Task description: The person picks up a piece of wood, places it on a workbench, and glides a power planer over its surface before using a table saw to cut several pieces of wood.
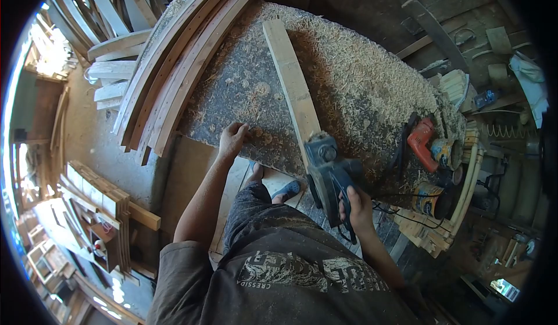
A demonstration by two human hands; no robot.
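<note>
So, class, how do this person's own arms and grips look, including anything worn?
The left sleeve is dark, short and loose, ending near the elbow; the right one is lost in shadow. Left forearm and right forearm are bare, with no watch visible. Left grip and right grip are ungloved.

Daylight glares through an opening (51,51) along the left edge, and bright patches dapple the grey concrete floor (131,171) lower down. A workbench (226,95) with a dark, dusty top stands mid-room. Beyond its far edge the ground (354,8) is dim and littered; the right side lies mostly in shadow.
</note>
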